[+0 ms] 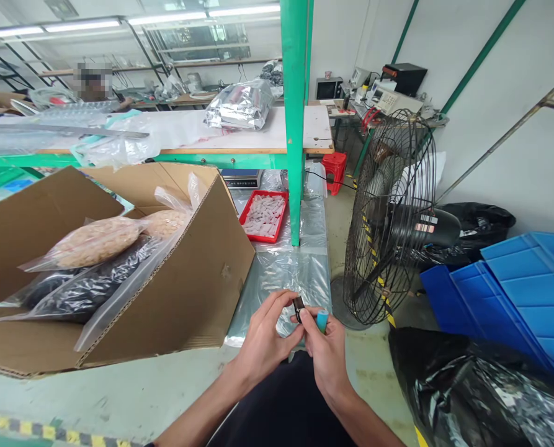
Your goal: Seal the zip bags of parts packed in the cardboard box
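My left hand (268,330) is closed, its fingertips pinching a small dark, shiny rectangular piece (298,304). Beside it, my right hand (327,355) is wrapped round a light-blue cylinder (322,320), of which only the rounded end shows. The right thumb comes up against the lower end of the dark piece. Both hands meet in front of my lap, above the near edge of a table covered with clear plastic sheet (286,273). The exact kind of either piece cannot be made out.
A large open cardboard box (178,292) with filled plastic bags (95,242) stands at left. Behind are a red tray (283,214) of small whitish pieces and a green post (294,124). A caged fan (388,217), blue bins (523,298) and black bags (463,385) stand right. A person sits far left.
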`<state>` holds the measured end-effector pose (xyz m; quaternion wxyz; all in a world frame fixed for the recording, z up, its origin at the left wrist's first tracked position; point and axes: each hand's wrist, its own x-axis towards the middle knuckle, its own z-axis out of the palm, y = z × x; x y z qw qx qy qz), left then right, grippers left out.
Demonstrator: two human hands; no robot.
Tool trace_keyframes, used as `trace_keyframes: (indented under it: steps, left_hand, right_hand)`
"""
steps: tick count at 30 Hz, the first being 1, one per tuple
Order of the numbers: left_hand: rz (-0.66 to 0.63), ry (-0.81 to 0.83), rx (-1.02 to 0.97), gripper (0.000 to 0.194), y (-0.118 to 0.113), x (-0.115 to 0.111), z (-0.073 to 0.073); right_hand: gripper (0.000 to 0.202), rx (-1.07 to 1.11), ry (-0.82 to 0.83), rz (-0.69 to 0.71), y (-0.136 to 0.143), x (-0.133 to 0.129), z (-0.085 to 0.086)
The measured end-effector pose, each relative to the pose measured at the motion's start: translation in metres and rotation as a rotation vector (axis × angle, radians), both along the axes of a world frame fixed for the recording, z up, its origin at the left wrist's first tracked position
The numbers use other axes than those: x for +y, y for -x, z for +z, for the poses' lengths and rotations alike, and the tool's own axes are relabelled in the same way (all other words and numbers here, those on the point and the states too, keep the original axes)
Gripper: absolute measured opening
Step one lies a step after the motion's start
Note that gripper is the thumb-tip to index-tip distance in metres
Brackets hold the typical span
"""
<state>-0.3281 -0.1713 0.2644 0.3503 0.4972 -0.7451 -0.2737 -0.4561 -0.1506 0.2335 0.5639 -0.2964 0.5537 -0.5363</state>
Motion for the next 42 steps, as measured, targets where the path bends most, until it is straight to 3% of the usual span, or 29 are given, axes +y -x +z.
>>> trace_keyframes:
  steps: [10,19,24,30,37,42]
  left_hand:
    - [0.073,0.004,0.039,0.039,-0.001,0.001,-0.003]
    - [-0.029,-0.029,0.026,0.05,-0.006,-0.01,0.01]
    - [-0.11,0.057,-0.048,0.042,-0.013,-0.016,0.016]
    - [-0.158,0.147,-0.139,0.036,-0.021,-0.024,0.013]
    - [-0.22,0.011,-0.081,0.04,-0.029,-0.022,0.015]
    - [-0.375,-0.147,-0.112,0.047,-0.034,-0.023,0.017]
  right_hand:
    - [0.041,-0.067,-0.016,-0.007,-0.005,-0.002,-0.003]
    - [0.037,-0.253,0.008,0.039,-0.007,-0.007,0.004]
    - [0.035,-0.312,0.015,0.061,-0.008,-0.005,0.004]
    - [0.034,-0.442,-0.067,0.14,-0.003,-0.007,0.002]
    - [0.037,-0.444,-0.082,0.3,0.011,-0.014,-0.003]
    - [0.044,-0.273,-0.109,0.38,0.02,-0.019,-0.01]
